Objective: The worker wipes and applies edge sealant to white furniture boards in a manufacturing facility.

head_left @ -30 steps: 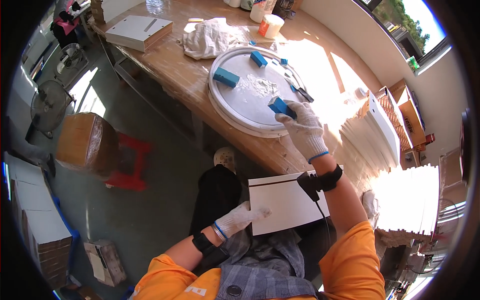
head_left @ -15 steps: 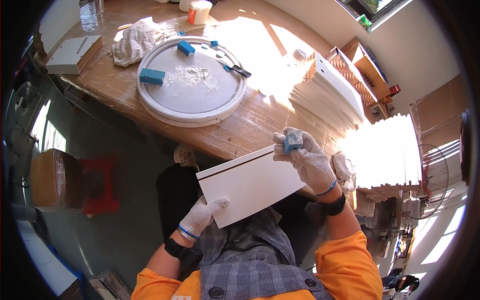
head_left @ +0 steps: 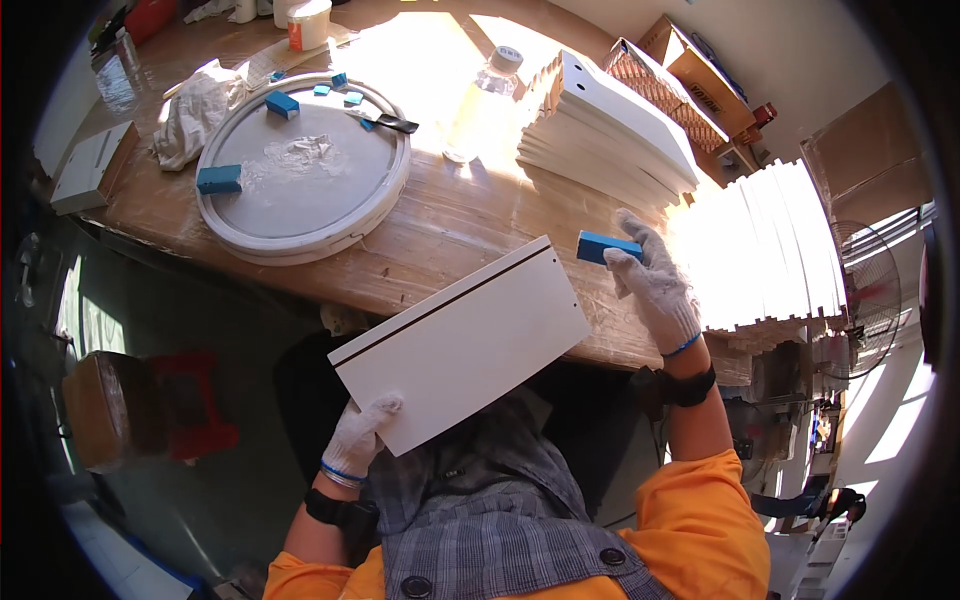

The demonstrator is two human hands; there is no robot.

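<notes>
White laminate is what the head view turns on: a flat rectangular panel (head_left: 465,345) lies tilted across the person's lap, its upper right corner overlapping the near edge of the wooden table (head_left: 450,230). Its long axis runs from lower left to upper right, with a thin dark groove following the upper long edge.

The left hand (head_left: 362,435), in a knitted work glove, grips the panel's lower left corner, fingers curled under the edge and thumb on top. The right hand (head_left: 655,285), gloved alike, is closed on a small blue block (head_left: 605,246), held just beyond the panel's upper right corner, near it but not touching. So the block lies up and to the right of the panel, and the right hand is much the nearer to that end; the left hand sits at the opposite end.

Farther back on the table stand a round grey tray (head_left: 300,175) bearing white paste and more blue blocks, a crumpled rag (head_left: 195,110), a clear plastic bottle (head_left: 480,100), and a stack of similar white panels (head_left: 610,130).
</notes>
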